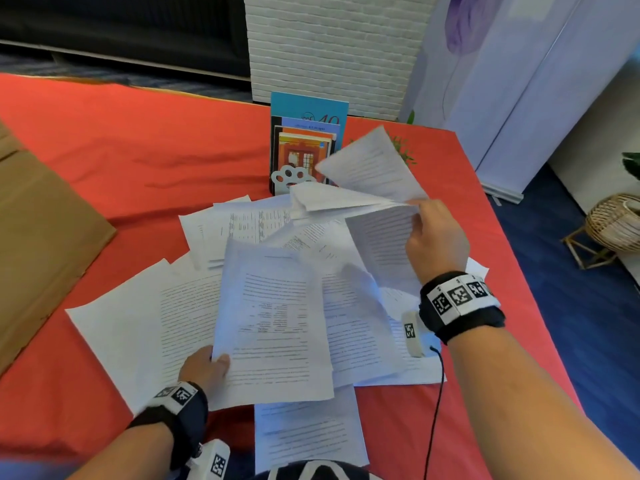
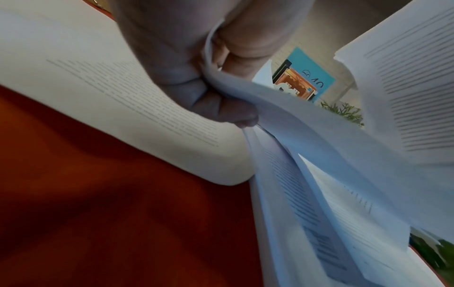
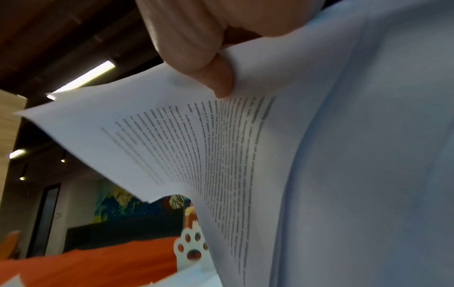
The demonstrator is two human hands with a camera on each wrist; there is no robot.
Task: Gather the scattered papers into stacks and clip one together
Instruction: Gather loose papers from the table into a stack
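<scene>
The main risk is in the right hand (image 1: 437, 237): it pinches several loose sheets (image 1: 372, 188) by 1 edge, thumb on one face and fingers on the other, and they fan out and droop at different angles, so a sheet could likely slip free and flutter back onto the pile, or crease where the thumb (image 3: 218, 77) bites. Their edges are far from aligned, so squaring them up will probably need both hands. A 2nd risk is on the left: the left hand (image 1: 204, 368) pinches the near-left corner of a top page (image 1: 273, 320), thumb above and fingers curled beneath, and pulling from a corner could tear it or drag neighbouring papers (image 1: 145, 317) off the near edge of the red counter (image 1: 104, 140), where 1 sheet (image 1: 308, 431) already overhangs. The right hand is raised above the far right of the heap, wrist high, palm turned away; the left is low, just off the counter. No clip is visible. The bookend (image 1: 289, 178) with books stands just beyond the heap.
</scene>
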